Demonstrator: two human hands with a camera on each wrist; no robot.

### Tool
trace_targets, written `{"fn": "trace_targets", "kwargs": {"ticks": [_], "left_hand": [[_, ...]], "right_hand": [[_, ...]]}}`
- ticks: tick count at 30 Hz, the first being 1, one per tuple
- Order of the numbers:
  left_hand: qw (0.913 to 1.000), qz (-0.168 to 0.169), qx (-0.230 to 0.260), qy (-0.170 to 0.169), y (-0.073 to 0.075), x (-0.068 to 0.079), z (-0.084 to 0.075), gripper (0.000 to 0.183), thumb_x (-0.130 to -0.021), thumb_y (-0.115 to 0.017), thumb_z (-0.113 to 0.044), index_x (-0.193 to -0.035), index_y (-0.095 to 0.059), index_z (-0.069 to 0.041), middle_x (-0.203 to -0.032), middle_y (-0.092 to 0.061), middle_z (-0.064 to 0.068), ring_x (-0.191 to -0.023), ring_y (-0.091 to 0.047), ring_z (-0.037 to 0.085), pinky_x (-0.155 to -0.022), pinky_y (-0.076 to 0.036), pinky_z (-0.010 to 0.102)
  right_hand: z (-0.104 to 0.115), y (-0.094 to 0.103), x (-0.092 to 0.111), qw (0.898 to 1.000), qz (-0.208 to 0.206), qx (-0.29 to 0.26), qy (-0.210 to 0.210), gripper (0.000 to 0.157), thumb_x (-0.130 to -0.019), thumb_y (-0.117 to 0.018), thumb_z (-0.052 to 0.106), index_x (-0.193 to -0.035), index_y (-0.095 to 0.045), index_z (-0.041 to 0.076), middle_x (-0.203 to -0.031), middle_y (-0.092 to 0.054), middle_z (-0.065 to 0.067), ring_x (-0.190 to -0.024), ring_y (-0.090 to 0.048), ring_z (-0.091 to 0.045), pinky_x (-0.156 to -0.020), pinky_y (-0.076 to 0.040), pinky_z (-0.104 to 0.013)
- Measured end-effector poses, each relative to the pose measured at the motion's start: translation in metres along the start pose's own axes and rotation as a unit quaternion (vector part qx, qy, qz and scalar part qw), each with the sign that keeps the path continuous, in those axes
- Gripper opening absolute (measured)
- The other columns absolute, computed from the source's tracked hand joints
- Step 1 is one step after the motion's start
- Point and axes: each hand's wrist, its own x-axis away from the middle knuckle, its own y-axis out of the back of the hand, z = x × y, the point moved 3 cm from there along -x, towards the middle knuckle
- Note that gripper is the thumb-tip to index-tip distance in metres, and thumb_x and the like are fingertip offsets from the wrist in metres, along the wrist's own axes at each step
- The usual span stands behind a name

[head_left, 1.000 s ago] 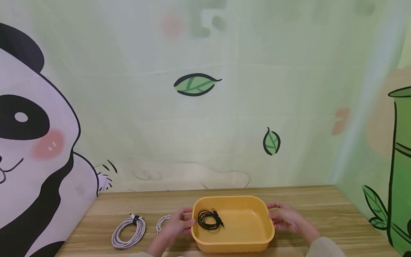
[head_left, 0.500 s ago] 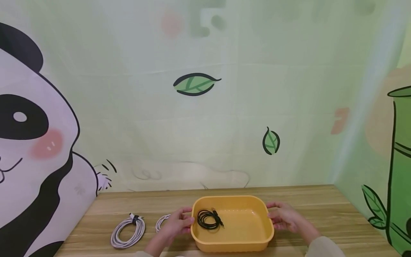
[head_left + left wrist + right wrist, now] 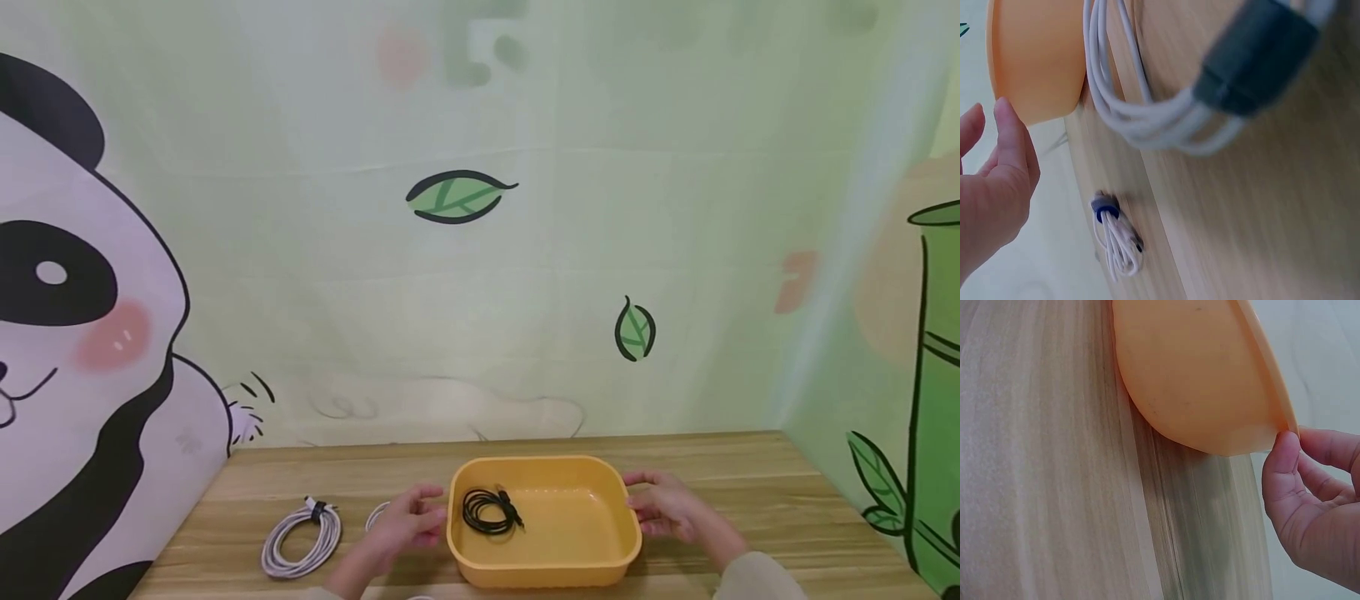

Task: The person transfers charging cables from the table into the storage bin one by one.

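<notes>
A yellow plastic basin (image 3: 562, 577) stands on the wooden table with a coiled black cable (image 3: 491, 512) lying in its left part. My right hand (image 3: 671, 508) pinches the basin's right rim between thumb and fingers, as the right wrist view confirms. Beside the left wall, my left hand (image 3: 405, 521) is held with its fingers extended and nothing in them. A small gap separates its fingertips from the basin (image 3: 1035, 56) in the left wrist view. Behind that hand, a white cable coil (image 3: 376, 515) is mostly hidden.
Farther left lies a larger whitish cable coil (image 3: 302, 540) with a black strap. Close to the left wrist camera is a pale cable bundle (image 3: 1147, 122); another bundle (image 3: 1116, 244) has a blue tie. A printed panda backdrop (image 3: 480, 308) rises behind the table (image 3: 712, 454).
My left hand has let go of the basin's left rim and shifted slightly left, covering more of the small white coil. The basin and my right hand stay in place.
</notes>
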Motion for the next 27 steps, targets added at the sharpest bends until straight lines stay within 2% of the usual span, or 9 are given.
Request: {"fn": "trace_targets", "kwargs": {"ticks": [12,19,27], "left_hand": [[0.9977,0.060,-0.026,0.014,0.010,0.013,0.001,0.041,-0.083,-0.057,-0.009,-0.116,-0.042,0.012,-0.084,-0.052,0.001,-0.075,-0.051,0.012,-0.067,-0.050,0.031],[0.9959,0.074,-0.038,0.036,0.014,0.018,0.004,0.041,-0.083,-0.058,-0.010,-0.115,-0.043,0.011,-0.087,-0.050,0.002,-0.075,-0.048,0.012,-0.066,-0.050,0.030],[0.9935,0.095,-0.046,0.042,0.018,0.025,0.012,0.038,-0.082,-0.058,-0.008,-0.113,-0.045,0.011,-0.091,-0.052,0.004,-0.078,-0.050,0.013,-0.068,-0.050,0.032]], "right_hand": [[0.000,0.001,-0.001,1.000,0.017,-0.003,0.006,0.048,-0.082,-0.053,0.003,-0.125,-0.032,-0.005,-0.065,-0.057,-0.001,-0.052,-0.053,-0.007,-0.049,-0.048,-0.019],[-0.001,0.001,-0.001,1.000,0.017,-0.001,0.008,0.048,-0.082,-0.053,0.003,-0.125,-0.032,-0.005,-0.065,-0.057,-0.001,-0.052,-0.052,-0.007,-0.049,-0.049,-0.020],[0.000,0.001,0.000,1.000,0.017,0.002,0.009,0.048,-0.081,-0.053,0.003,-0.124,-0.033,-0.005,-0.064,-0.057,-0.001,-0.052,-0.053,-0.007,-0.049,-0.049,-0.020]]}}
